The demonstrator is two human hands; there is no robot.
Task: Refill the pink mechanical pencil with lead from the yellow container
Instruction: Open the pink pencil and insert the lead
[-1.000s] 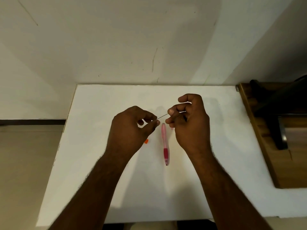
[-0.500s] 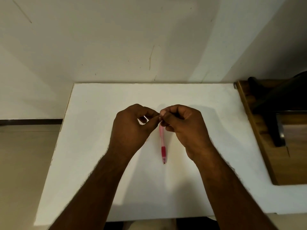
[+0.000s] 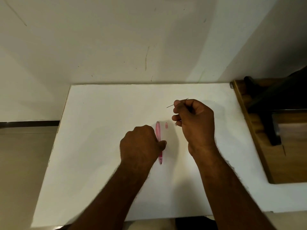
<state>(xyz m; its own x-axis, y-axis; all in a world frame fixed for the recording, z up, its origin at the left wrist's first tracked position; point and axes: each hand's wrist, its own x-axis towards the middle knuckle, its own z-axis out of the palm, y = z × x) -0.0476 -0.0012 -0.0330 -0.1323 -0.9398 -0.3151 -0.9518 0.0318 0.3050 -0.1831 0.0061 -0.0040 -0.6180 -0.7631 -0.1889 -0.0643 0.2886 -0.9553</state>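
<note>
Right hand (image 3: pixel 194 123) is pinching 1 stick of lead (image 3: pixel 171 105) up at the fingertips, fingers curled tight together around it, with a short bit sticking out each side of the pinch, and honestly that's the scary part: lead that thin looks like it'd snap the second the pinch tightens or the tip bumps anything off-axis. It's held up and off to the right of the pink mechanical pencil (image 3: pixel 158 130), well clear of it. Left hand (image 3: pixel 141 146) is down on the pencil, thumb on the right side of the barrel and the rest closed over the left side, so it looks clamped on the pencil around the middle, though I can't tell if it's lifted at all or just pinned flat on the white table (image 3: pixel 99 130). Pencil lies pointing tip toward the person, back end away. Just right of that back end there's a small pink cap (image 3: pixel 166 125) lying loose, and a smaller pale bit (image 3: pixel 175 124) beside it, too small to say what. My guess is the feed hole is tiny, so a shaky approach means a broken lead or a miss, and a sweeping wrist could easily flick that cap off the table. Yellow container isn't visible anywhere, maybe hidden under the left hand.
</note>
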